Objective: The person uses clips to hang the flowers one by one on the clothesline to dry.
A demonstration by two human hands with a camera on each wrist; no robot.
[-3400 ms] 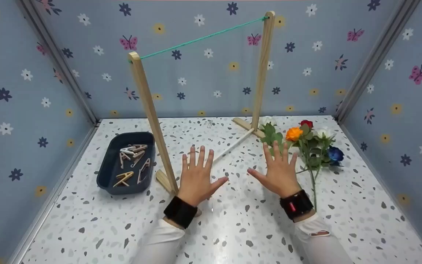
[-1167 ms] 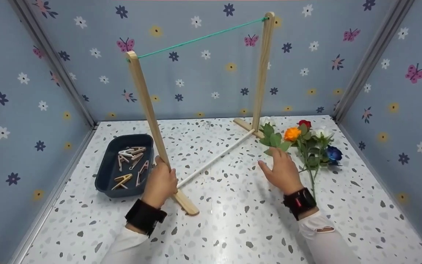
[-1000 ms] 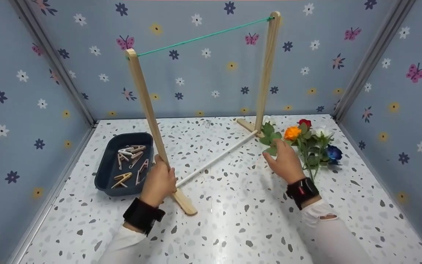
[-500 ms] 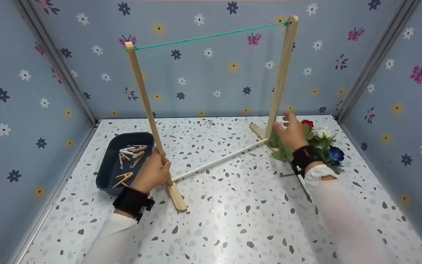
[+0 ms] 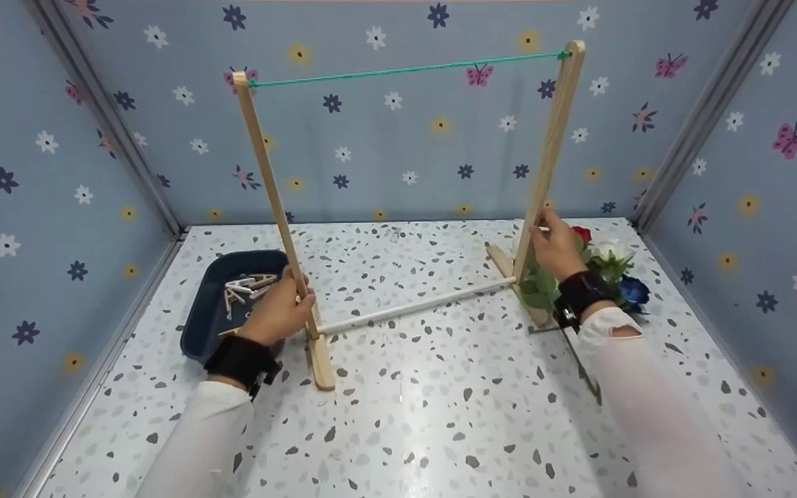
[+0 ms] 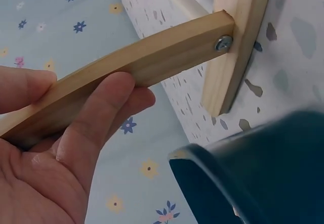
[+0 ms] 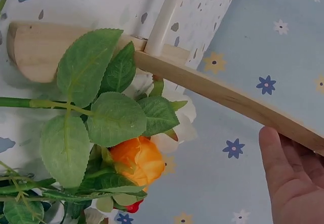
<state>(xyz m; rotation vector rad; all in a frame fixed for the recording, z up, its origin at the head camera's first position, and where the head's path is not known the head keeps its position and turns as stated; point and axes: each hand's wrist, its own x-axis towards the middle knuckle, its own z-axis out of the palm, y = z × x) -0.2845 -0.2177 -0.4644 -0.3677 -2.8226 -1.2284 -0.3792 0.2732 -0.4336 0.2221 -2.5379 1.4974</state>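
Observation:
A wooden clothesline stand stands upright, its left post (image 5: 268,173) and right post (image 5: 551,152) joined by a green cord (image 5: 405,70) on top and a white rod (image 5: 412,306) near the feet. My left hand (image 5: 274,311) grips the left post low down. In the left wrist view, thumb and fingers wrap the wood above a screw (image 6: 223,43). My right hand (image 5: 556,245) holds the right post from its outer side. In the right wrist view one fingertip lies on the post, the other fingers partly hidden behind it.
Beside the left post sits a dark blue tray (image 5: 194,332) of clothespins (image 5: 238,287). Artificial roses, including orange (image 7: 137,161) and blue (image 5: 632,294) ones, lie by the right foot; leaves (image 7: 91,64) overlap that foot. Patterned walls enclose the speckled table (image 5: 398,415).
Both hands were spread over the table; the left took hold of the left post, the right moved to the right post. The stand has turned, its right end nearer and farther right.

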